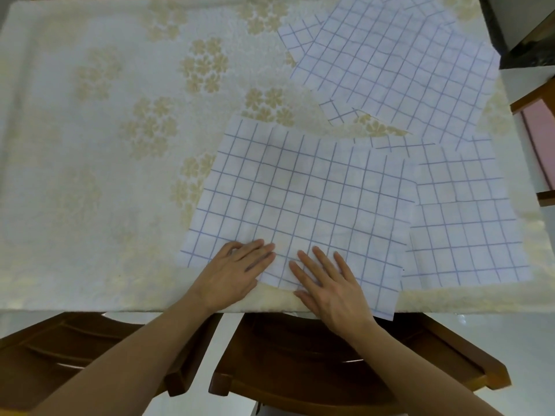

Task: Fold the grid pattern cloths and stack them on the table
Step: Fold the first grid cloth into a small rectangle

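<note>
Tabletop (pixel 90 145): covered in a cream cloth with a pale gold flower pattern, stretching out ahead of both hands and far off to the left of them.

Two wooden chairs (pixel 300 370) sit tucked under the near edge, beneath the person's forearms. Another piece of wooden furniture with a pink panel (pixel 540 139) shows at the far right, well apart from the hands.

Pile of unfolded cloths (pixel 390 70): white with a blue grid, lying flat and overlapping, beyond the hands and to the right. How many sheets are in it cannot be told. One more sheet (pixel 465 220) lies just right of the right hand's cloth, tucked partly under it.

Nearest cloth (pixel 300 199): same grid pattern, spread flat directly ahead of the hands, its near right corner hanging over the tabletop edge. Its near left edge is turned up slightly where the left hand meets it.

Left hand (pixel 237 271): fingers fairly straight and close together, lying on the near left part of this cloth, fingertips pointing right towards the other hand. Whether the thumb is under the cloth edge cannot be told.

Right hand (pixel 327 286): flat, fingers spread, palm pressing down on the near edge of the same cloth. The two hands are near each other but not touching.
</note>
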The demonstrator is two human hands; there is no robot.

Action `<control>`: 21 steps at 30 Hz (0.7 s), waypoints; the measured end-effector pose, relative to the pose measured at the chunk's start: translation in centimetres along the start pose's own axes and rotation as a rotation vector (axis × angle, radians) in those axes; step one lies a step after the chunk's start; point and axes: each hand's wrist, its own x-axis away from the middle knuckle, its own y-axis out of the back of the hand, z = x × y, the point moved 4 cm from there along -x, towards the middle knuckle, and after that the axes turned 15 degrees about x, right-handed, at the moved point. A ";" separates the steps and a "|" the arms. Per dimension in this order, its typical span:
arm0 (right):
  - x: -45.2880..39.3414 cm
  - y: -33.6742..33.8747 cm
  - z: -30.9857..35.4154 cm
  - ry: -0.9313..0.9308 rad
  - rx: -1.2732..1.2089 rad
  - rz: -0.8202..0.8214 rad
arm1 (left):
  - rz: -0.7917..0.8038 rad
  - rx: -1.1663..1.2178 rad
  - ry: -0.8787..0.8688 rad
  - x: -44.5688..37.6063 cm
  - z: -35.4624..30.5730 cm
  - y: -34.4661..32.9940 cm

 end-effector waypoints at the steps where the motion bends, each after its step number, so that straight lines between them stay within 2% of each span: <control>1: 0.0 0.1 -0.1 -0.001 -0.009 0.006 | -0.010 0.018 0.013 0.0 -0.2 0.1; 6: 0.7 0.9 -1.3 -0.002 -0.049 0.003 | -0.027 0.104 0.096 0.3 -2.1 0.8; 10: 2.8 1.2 -3.3 0.068 -0.059 0.030 | -0.051 0.148 0.168 1.2 -4.5 1.2; 14: 4.8 1.5 -5.8 0.124 -0.100 0.054 | 0.015 0.151 0.211 2.0 -5.4 1.0; 21: 7.3 1.7 -10.6 0.144 -0.107 0.132 | 0.089 0.205 0.409 4.4 -4.6 2.0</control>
